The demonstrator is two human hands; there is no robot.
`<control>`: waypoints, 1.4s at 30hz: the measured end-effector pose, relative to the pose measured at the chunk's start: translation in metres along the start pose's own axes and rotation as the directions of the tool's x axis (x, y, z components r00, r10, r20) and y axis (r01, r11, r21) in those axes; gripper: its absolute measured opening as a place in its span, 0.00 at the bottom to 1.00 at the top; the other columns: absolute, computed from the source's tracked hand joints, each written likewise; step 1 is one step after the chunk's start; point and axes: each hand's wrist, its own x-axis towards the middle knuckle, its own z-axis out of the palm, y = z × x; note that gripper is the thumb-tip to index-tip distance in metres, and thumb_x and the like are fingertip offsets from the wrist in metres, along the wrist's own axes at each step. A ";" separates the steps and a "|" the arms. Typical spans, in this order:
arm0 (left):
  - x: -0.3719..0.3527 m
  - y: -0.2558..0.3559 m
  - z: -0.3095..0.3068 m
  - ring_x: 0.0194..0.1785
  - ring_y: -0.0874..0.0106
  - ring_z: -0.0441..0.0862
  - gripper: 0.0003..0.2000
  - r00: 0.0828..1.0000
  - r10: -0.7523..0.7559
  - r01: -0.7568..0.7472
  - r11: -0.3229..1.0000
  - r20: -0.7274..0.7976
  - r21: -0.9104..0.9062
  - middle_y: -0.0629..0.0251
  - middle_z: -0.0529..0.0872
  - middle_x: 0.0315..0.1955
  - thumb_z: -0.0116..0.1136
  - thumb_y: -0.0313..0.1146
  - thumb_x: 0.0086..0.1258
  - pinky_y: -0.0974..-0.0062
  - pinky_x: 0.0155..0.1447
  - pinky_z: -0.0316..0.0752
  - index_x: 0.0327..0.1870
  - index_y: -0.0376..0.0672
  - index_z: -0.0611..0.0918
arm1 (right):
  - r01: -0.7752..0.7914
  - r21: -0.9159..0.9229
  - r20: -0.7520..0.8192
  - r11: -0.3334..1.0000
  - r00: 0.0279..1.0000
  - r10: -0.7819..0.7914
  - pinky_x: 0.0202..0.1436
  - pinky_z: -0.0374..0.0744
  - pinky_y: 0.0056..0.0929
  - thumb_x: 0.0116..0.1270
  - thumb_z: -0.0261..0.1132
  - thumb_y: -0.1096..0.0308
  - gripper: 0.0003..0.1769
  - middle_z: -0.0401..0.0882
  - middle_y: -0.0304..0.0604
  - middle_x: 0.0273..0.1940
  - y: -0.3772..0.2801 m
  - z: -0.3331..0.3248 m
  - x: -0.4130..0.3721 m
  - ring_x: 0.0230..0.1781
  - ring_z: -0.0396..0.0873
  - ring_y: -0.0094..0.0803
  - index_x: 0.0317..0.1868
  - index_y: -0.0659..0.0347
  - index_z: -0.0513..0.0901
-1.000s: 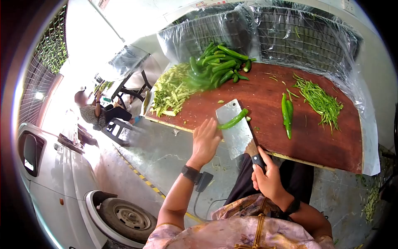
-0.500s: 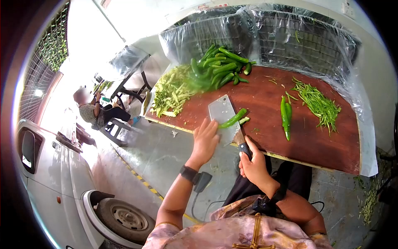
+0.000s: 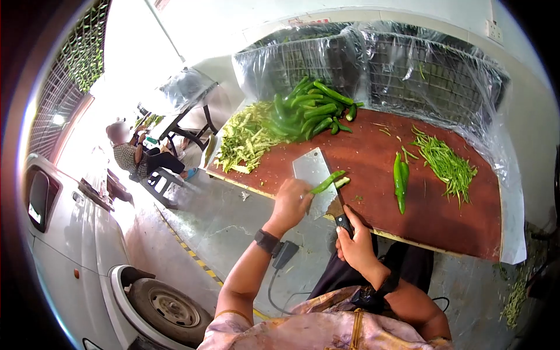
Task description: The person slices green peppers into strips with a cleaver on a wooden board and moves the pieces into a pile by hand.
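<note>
At centre frame, left hand [image 3: 291, 203] pinned a green pepper [image 3: 326, 182] against the cleaver [image 3: 311, 170]; right hand [image 3: 354, 245] clenched the handle [image 3: 342, 220]. Pinning hand seemed safest kept behind the edge.

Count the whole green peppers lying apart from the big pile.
3: one pepper on the cleaver at the left hand; a pair side by side right of it. Others may be hidden.

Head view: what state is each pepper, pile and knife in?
Wide steel cleaver: gripped by right hand.
Long green chili pepper: on blade, held by left hand.
Dark green pepper pile: whole.
Pale green shred heap: cut.
Thin green strips: sliced.
Two green peppers: whole.
</note>
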 end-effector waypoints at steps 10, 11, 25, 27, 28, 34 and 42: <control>0.019 -0.005 -0.010 0.30 0.80 0.77 0.07 0.743 -0.669 0.580 0.650 -0.007 -0.492 0.70 0.82 0.28 0.55 0.29 0.75 0.78 0.36 0.74 0.39 0.35 0.80 | -0.032 0.008 0.032 0.999 0.999 0.032 0.16 0.68 0.24 0.74 0.55 0.76 0.32 0.73 0.38 0.21 -0.006 -0.010 0.010 0.13 0.67 0.22 0.77 0.59 0.60; 0.015 -0.023 -0.005 0.28 0.80 0.76 0.07 0.722 -0.690 0.577 0.643 -0.055 -0.504 0.69 0.81 0.25 0.56 0.30 0.75 0.78 0.34 0.74 0.41 0.36 0.81 | -0.030 0.021 0.006 0.999 1.000 0.030 0.16 0.68 0.24 0.74 0.55 0.76 0.32 0.73 0.38 0.21 -0.008 -0.015 0.009 0.13 0.68 0.23 0.76 0.60 0.60; -0.040 -0.010 -0.017 0.46 0.58 0.81 0.11 0.923 -0.292 0.323 0.942 -0.250 0.091 0.59 0.82 0.40 0.62 0.26 0.61 0.64 0.50 0.78 0.46 0.42 0.86 | 0.594 -0.749 0.330 0.294 0.719 -0.611 0.32 0.78 0.41 0.57 0.62 0.80 0.29 0.77 0.48 0.29 -0.070 -0.050 -0.023 0.28 0.79 0.46 0.63 0.58 0.80; -0.043 -0.008 -0.016 0.46 0.57 0.81 0.12 0.928 -0.269 0.303 0.947 -0.257 0.104 0.59 0.82 0.41 0.62 0.26 0.61 0.63 0.51 0.78 0.46 0.42 0.85 | 0.615 -0.782 0.450 0.100 0.669 -0.591 0.30 0.76 0.42 0.55 0.64 0.76 0.27 0.73 0.44 0.28 -0.068 -0.047 -0.022 0.27 0.76 0.45 0.58 0.53 0.83; -0.043 -0.007 -0.016 0.47 0.57 0.81 0.12 0.935 -0.242 0.279 0.953 -0.259 0.117 0.59 0.82 0.41 0.62 0.25 0.60 0.63 0.51 0.77 0.46 0.41 0.85 | 0.619 -0.780 0.455 0.098 0.667 -0.591 0.30 0.76 0.42 0.55 0.64 0.76 0.27 0.73 0.44 0.28 -0.068 -0.045 -0.021 0.27 0.76 0.45 0.58 0.53 0.83; -0.043 0.003 -0.007 0.44 0.57 0.77 0.10 0.963 -0.157 0.197 0.965 -0.218 0.175 0.61 0.80 0.40 0.62 0.27 0.60 0.60 0.47 0.72 0.43 0.45 0.85 | 0.582 -0.810 0.537 -0.078 0.681 -0.499 0.31 0.77 0.42 0.56 0.64 0.72 0.25 0.73 0.45 0.32 -0.076 -0.030 -0.018 0.31 0.76 0.45 0.56 0.48 0.85; -0.048 0.003 -0.007 0.53 0.56 0.75 0.09 0.939 -0.152 0.231 0.943 -0.309 0.238 0.60 0.80 0.45 0.64 0.31 0.62 0.59 0.57 0.68 0.42 0.46 0.87 | 0.634 -0.768 0.604 -0.087 0.671 -0.430 0.31 0.76 0.40 0.60 0.70 0.68 0.18 0.72 0.47 0.29 -0.109 -0.019 -0.012 0.29 0.77 0.44 0.53 0.50 0.87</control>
